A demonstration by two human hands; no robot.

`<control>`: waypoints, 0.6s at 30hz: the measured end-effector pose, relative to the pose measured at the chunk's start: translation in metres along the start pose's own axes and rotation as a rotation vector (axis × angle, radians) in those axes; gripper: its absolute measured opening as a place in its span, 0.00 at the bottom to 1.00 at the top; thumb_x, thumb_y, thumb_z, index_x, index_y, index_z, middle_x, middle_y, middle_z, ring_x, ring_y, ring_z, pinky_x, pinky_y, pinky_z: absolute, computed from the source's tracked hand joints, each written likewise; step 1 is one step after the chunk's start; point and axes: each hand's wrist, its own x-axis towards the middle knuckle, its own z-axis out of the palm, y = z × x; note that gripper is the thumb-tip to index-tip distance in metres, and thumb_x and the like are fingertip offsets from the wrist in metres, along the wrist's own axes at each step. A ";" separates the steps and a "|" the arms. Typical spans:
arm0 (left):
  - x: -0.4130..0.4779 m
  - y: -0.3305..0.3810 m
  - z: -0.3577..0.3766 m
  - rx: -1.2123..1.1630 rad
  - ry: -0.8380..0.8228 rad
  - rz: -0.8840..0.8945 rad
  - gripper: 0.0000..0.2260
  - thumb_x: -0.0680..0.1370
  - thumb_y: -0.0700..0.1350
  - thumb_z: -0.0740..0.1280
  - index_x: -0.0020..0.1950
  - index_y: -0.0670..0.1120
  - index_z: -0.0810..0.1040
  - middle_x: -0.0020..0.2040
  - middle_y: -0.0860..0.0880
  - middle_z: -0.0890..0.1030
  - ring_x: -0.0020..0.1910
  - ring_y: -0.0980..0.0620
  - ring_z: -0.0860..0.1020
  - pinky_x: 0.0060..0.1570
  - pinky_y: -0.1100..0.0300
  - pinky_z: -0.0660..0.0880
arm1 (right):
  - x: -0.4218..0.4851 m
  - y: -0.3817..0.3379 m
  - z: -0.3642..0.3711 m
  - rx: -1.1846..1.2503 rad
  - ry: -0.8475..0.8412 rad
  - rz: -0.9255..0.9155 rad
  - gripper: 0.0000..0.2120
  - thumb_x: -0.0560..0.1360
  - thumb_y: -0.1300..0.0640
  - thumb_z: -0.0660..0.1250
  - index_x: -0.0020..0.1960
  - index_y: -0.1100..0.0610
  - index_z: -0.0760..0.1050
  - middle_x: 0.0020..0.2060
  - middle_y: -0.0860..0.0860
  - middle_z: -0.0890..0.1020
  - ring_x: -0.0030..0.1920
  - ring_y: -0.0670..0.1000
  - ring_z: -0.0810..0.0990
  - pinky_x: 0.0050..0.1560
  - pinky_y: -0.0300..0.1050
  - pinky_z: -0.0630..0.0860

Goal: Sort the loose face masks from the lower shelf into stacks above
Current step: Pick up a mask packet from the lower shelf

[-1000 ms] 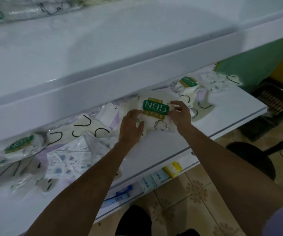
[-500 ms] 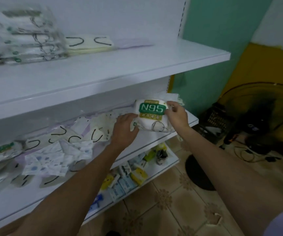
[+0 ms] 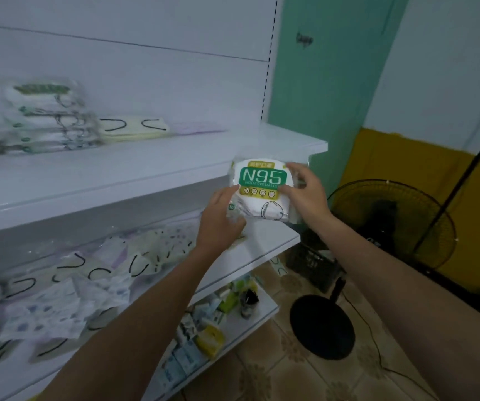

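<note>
Hands are holding a sealed pack of N95 masks [image 3: 262, 186] in the air at the right end of a white shelving unit, level with the front edge of the upper shelf [image 3: 146, 166] and above the lower shelf [image 3: 265, 241]. In the head view, the left hand [image 3: 221, 224] is gripping the pack's lower left corner, its fingers curling around the clear wrapper. The right hand [image 3: 305, 195] is pinching the right edge between thumb and fingers, and both forearms are reaching up from the bottom of the frame. The pack's green label is facing the camera, slightly tilted. On the upper shelf, a blurred stack of similar packs [image 3: 50, 120] is sitting at the left. Just beside it a low pile of pale flat masks [image 3: 134, 128] with black ear loops is lying, with a thin lilac pile [image 3: 198, 127] just to its right. On the lower shelf, loose masks [image 3: 88, 282] are lying in a jumble, pale ones with black loops toward the back and white ones with blue prints toward the front. Beneath, small boxes [image 3: 204, 337] are crowding the bottom shelf. To the right, a black standing fan [image 3: 389, 224] is standing on the tiled floor [image 3: 262, 371] before a yellow and white wall, and a dark crate [image 3: 311, 261] is sitting between the fan and the shelving.
</note>
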 end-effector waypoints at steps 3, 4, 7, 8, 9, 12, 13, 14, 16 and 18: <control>0.009 -0.010 -0.029 0.045 0.031 0.058 0.26 0.67 0.37 0.70 0.66 0.40 0.73 0.60 0.42 0.75 0.55 0.45 0.75 0.50 0.49 0.78 | 0.011 -0.022 0.018 0.027 -0.013 -0.016 0.21 0.72 0.68 0.67 0.63 0.55 0.74 0.54 0.47 0.75 0.47 0.45 0.74 0.51 0.41 0.76; 0.015 -0.013 -0.042 0.063 0.038 0.070 0.26 0.67 0.39 0.69 0.65 0.39 0.73 0.60 0.42 0.75 0.56 0.45 0.75 0.50 0.46 0.78 | 0.016 -0.031 0.026 0.035 -0.012 -0.037 0.21 0.72 0.67 0.67 0.63 0.55 0.74 0.54 0.47 0.75 0.48 0.47 0.75 0.53 0.43 0.76; 0.031 -0.022 -0.091 0.120 0.081 0.065 0.27 0.67 0.42 0.66 0.66 0.39 0.71 0.62 0.42 0.73 0.59 0.45 0.74 0.53 0.47 0.77 | 0.031 -0.059 0.065 0.033 -0.012 -0.108 0.20 0.72 0.65 0.67 0.63 0.54 0.74 0.53 0.46 0.75 0.50 0.48 0.74 0.46 0.28 0.73; 0.035 -0.027 -0.110 0.153 0.100 0.061 0.27 0.68 0.42 0.65 0.67 0.39 0.71 0.62 0.42 0.73 0.59 0.45 0.73 0.53 0.47 0.77 | 0.034 -0.068 0.082 0.038 -0.019 -0.115 0.20 0.73 0.65 0.67 0.63 0.54 0.74 0.53 0.46 0.75 0.50 0.47 0.74 0.41 0.24 0.70; 0.038 -0.034 -0.130 0.194 0.119 0.056 0.26 0.68 0.42 0.65 0.67 0.40 0.71 0.62 0.43 0.73 0.59 0.45 0.73 0.53 0.48 0.77 | 0.036 -0.077 0.101 0.055 -0.036 -0.121 0.20 0.73 0.65 0.66 0.63 0.54 0.74 0.54 0.47 0.76 0.50 0.47 0.73 0.38 0.24 0.69; 0.040 -0.063 -0.195 0.328 0.177 0.006 0.26 0.70 0.40 0.68 0.69 0.43 0.70 0.66 0.44 0.72 0.63 0.46 0.70 0.56 0.48 0.75 | 0.038 -0.104 0.166 0.105 -0.121 -0.151 0.19 0.73 0.63 0.66 0.63 0.54 0.74 0.55 0.48 0.76 0.51 0.47 0.73 0.46 0.34 0.69; 0.040 -0.074 -0.216 0.368 0.188 -0.020 0.26 0.71 0.40 0.69 0.69 0.44 0.69 0.67 0.45 0.71 0.64 0.47 0.68 0.58 0.49 0.74 | 0.038 -0.113 0.188 0.115 -0.151 -0.169 0.19 0.74 0.63 0.66 0.64 0.54 0.73 0.55 0.48 0.76 0.51 0.47 0.72 0.46 0.34 0.69; 0.040 -0.084 -0.236 0.406 0.200 -0.040 0.26 0.71 0.40 0.69 0.70 0.44 0.69 0.67 0.45 0.70 0.65 0.47 0.68 0.59 0.50 0.73 | 0.038 -0.122 0.209 0.121 -0.185 -0.192 0.20 0.74 0.62 0.67 0.65 0.54 0.72 0.55 0.47 0.75 0.51 0.46 0.72 0.43 0.31 0.69; 0.040 -0.101 -0.272 0.477 0.235 -0.057 0.26 0.72 0.42 0.70 0.70 0.44 0.69 0.68 0.45 0.71 0.65 0.47 0.68 0.61 0.55 0.69 | 0.038 -0.140 0.247 0.125 -0.242 -0.242 0.21 0.74 0.63 0.67 0.66 0.55 0.71 0.54 0.45 0.73 0.51 0.45 0.71 0.37 0.24 0.67; 0.043 -0.111 -0.301 0.533 0.258 -0.068 0.25 0.73 0.43 0.70 0.69 0.43 0.69 0.67 0.45 0.71 0.65 0.46 0.68 0.60 0.58 0.66 | 0.042 -0.158 0.277 0.144 -0.272 -0.262 0.22 0.74 0.63 0.67 0.67 0.55 0.70 0.55 0.45 0.73 0.53 0.44 0.71 0.36 0.23 0.67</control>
